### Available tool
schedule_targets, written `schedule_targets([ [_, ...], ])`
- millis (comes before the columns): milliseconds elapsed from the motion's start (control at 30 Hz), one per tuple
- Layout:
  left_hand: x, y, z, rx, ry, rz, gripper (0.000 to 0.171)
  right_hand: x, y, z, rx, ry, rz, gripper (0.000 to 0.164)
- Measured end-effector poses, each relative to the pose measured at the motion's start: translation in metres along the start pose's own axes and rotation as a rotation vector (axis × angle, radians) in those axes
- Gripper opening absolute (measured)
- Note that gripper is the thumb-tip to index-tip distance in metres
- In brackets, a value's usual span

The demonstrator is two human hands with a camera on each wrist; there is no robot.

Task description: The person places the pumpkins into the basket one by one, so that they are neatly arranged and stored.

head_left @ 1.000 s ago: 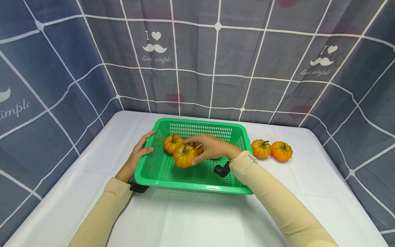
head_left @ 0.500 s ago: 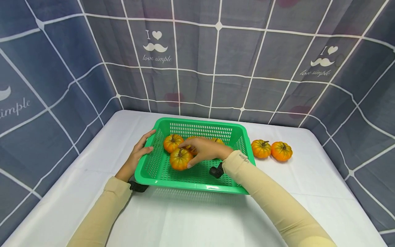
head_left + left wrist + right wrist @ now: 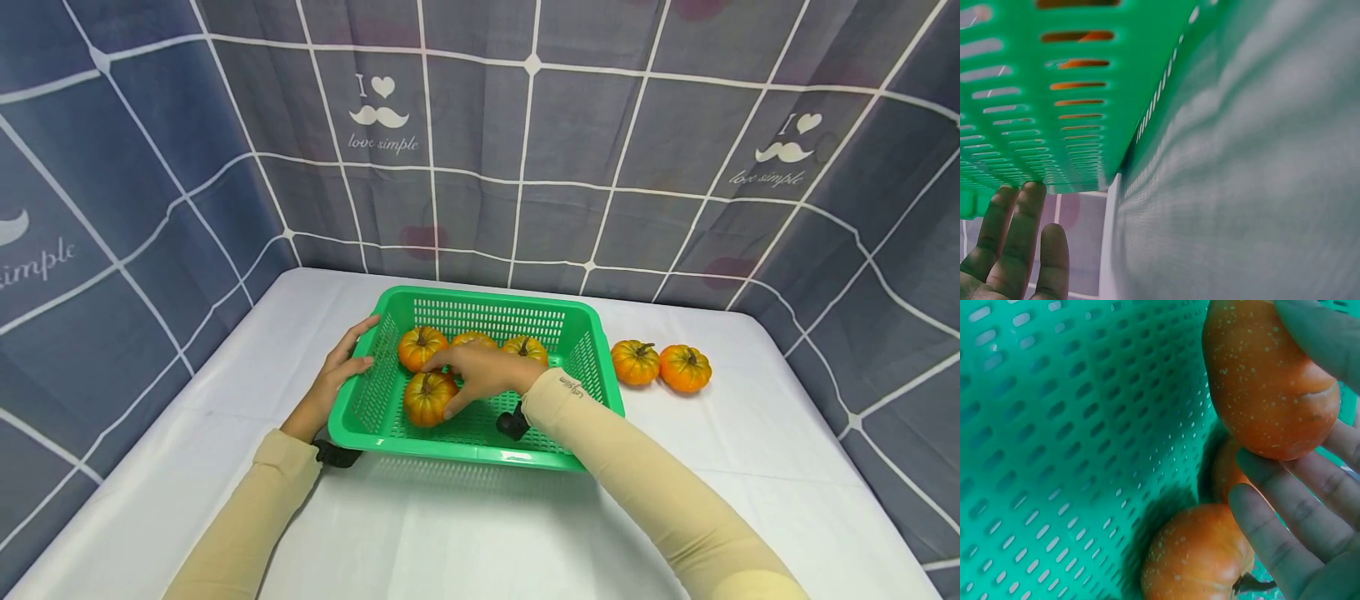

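Note:
In the head view my right hand [image 3: 483, 371] reaches into a green plastic basket [image 3: 480, 456] and grips a small orange pumpkin [image 3: 429, 400] near the front left. The right wrist view has the thumb on one side of this pumpkin [image 3: 1266, 381] and fingers on the other, with it raised above the basket floor. Behind it in the basket sit more pumpkins: one at left [image 3: 422, 347], one in the middle [image 3: 474, 339] partly hidden by my hand, one at right [image 3: 525, 347]. My left hand [image 3: 335, 375] rests at the basket's left rim; its fingers [image 3: 1025, 215] lie straight against the outer wall.
Two more pumpkins, one greenish orange [image 3: 635, 362] and one deeper orange [image 3: 685, 367], sit on the white-covered table [image 3: 765, 450] right of the basket. A grey checked curtain [image 3: 480, 125] stands behind and at both sides.
My right hand has carried the gripped pumpkin a little left and toward the front of the basket, uncovering the middle and right pumpkins behind it. My left hand stays at the rim.

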State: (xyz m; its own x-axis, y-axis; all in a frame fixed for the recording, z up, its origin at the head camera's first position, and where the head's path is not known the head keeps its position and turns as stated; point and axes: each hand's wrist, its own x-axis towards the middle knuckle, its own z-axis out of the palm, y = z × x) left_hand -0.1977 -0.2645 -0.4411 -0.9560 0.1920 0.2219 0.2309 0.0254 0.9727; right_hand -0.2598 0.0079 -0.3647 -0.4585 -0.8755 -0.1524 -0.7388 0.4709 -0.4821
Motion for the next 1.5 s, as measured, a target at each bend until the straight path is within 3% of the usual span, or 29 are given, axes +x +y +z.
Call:
schedule_targets([
  [567, 0.001, -0.001, 0.000, 0.020, -0.007, 0.005, 0.069, 0.014, -0.008, 0.010, 0.003, -0.043, 0.059, 0.071],
  [1500, 0.002, -0.002, -0.001, 0.008, -0.010, 0.000, 0.069, 0.031, -0.011, 0.015, -0.102, 0.009, 0.091, 0.068],
])
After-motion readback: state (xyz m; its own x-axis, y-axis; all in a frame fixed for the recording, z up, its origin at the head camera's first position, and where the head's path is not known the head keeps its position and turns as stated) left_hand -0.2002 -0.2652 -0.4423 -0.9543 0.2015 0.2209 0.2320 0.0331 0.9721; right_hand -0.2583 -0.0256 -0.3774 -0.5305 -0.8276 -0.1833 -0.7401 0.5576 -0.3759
